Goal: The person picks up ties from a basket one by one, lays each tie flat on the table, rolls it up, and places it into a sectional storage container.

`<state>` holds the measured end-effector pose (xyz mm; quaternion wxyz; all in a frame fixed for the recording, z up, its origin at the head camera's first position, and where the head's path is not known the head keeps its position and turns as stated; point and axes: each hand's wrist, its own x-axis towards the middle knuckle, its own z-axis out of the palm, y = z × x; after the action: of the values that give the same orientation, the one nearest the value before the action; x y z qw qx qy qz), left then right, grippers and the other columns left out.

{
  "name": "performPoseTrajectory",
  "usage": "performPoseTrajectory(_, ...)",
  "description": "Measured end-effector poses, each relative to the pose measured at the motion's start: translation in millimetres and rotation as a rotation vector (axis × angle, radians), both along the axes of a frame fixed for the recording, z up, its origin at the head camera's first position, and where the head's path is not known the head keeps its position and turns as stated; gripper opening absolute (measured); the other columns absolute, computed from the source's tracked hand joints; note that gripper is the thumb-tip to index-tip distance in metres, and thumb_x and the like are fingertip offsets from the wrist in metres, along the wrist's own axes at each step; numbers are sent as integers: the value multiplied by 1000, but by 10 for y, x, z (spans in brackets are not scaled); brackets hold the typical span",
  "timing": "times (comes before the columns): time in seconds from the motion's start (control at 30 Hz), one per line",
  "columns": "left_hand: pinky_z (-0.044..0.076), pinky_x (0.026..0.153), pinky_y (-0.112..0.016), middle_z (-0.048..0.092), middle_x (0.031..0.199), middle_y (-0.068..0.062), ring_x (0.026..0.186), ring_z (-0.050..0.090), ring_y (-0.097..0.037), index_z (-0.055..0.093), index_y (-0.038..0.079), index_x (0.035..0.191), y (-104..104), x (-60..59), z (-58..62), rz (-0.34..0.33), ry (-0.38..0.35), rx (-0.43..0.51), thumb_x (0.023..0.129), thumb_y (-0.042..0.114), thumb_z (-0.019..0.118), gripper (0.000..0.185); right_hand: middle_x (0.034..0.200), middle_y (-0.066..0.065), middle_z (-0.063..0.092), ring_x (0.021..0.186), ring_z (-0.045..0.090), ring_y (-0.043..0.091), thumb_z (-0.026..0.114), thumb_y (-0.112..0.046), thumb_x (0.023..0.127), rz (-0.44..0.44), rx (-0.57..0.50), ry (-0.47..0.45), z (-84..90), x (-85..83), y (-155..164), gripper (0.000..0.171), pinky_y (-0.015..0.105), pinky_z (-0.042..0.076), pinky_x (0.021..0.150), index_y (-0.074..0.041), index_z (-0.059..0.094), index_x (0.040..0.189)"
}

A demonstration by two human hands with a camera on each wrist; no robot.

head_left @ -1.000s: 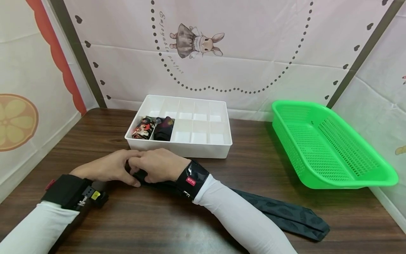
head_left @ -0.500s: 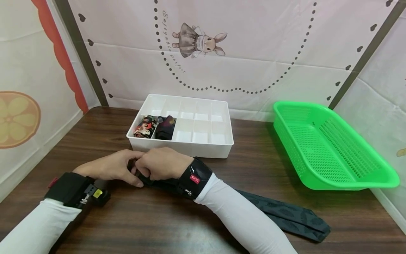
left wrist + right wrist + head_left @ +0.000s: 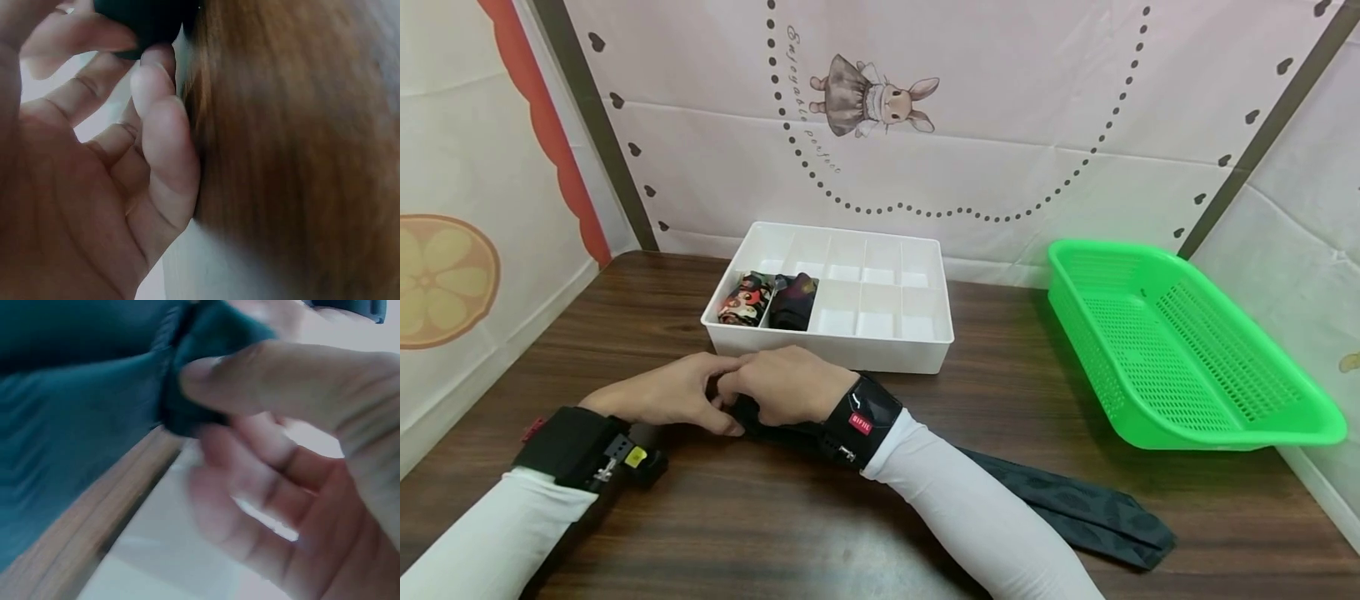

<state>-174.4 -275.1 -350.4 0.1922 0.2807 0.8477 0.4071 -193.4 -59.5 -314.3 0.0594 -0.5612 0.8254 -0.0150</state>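
Observation:
A dark grey patterned necktie (image 3: 1075, 504) lies on the brown wooden table (image 3: 760, 517), its wide end at the right front. Both hands meet over its narrow end in front of the organizer. My left hand (image 3: 662, 396) pinches the rolled dark end (image 3: 147, 22) with curled fingers. My right hand (image 3: 786, 385) grips the same end, thumb and fingers on the fabric (image 3: 194, 381). The rolled part is mostly hidden under the hands in the head view.
A white compartment organizer (image 3: 831, 296) stands behind the hands, with a colourful rolled tie (image 3: 743, 298) and a dark rolled tie (image 3: 793, 302) in its front-left cells. A green plastic basket (image 3: 1180, 342) sits at the right. Fabric walls enclose the table.
The hands stay together on the tie's narrow end and shift slightly to the right. The tie's wide end has crept a little to the left.

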Motion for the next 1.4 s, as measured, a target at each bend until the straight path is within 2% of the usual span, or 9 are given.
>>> performPoseTrajectory(0.13,53,81,-28,68,106,-5,94,62,-17,58,2,135,-8,13,1,-26,-39,33,87,17,89,59,112,-9,66,90,57,5,84,-14,90,15,-46,41,-63,-18,-16,37,23,50,78,-21,67,122)
performPoseTrajectory(0.23,53,89,-29,68,114,-7,101,62,-18,59,4,135,-8,9,-7,-43,-36,41,87,17,89,58,107,-10,67,86,58,5,86,-17,89,20,-61,64,-105,-26,-33,40,26,51,77,-19,61,121)
performPoseTrajectory(0.4,52,81,-28,68,106,-4,94,61,-16,67,8,123,-1,-16,-28,-36,4,33,84,15,90,47,98,-11,66,83,58,6,85,-16,90,5,-64,60,-105,-20,-33,37,27,52,76,-18,61,117)
performPoseTrajectory(0.53,49,69,-27,64,90,0,81,58,-13,70,9,112,14,-20,-21,-17,26,11,81,13,91,38,99,-12,65,85,57,5,82,-17,91,-32,-21,-2,17,11,3,30,27,51,75,-21,65,115)
performPoseTrajectory(0.67,45,62,-27,58,81,1,72,56,-12,66,7,111,24,-9,12,9,12,-5,79,14,93,42,94,-11,61,83,55,5,81,-15,92,-46,13,-10,134,44,32,16,28,48,70,-23,68,98)
performPoseTrajectory(0.8,46,61,-27,60,82,-1,71,57,-13,64,6,115,11,-8,18,-10,-7,18,81,15,92,45,91,-10,59,82,54,5,81,-11,90,-58,20,5,146,54,31,20,28,49,70,-22,65,86)
performPoseTrajectory(1.03,48,62,-28,63,85,-5,72,58,-15,67,10,116,15,-33,3,-57,5,33,85,15,90,40,91,-7,63,82,58,8,79,-7,93,-85,40,-68,100,60,11,23,24,49,70,-16,63,106)
performPoseTrajectory(1.2,50,67,-29,64,93,-7,78,60,-16,66,8,123,23,-32,0,-46,-3,19,85,16,90,46,108,-9,70,95,61,6,80,-13,94,-72,77,-24,78,70,6,36,28,54,82,-25,72,128)
performPoseTrajectory(1.4,51,71,-30,65,97,-5,85,61,-16,63,6,124,1,-1,14,-14,-27,11,85,18,91,50,113,-9,72,98,61,5,78,-12,95,-37,50,53,43,66,-6,37,27,55,84,-30,77,128)
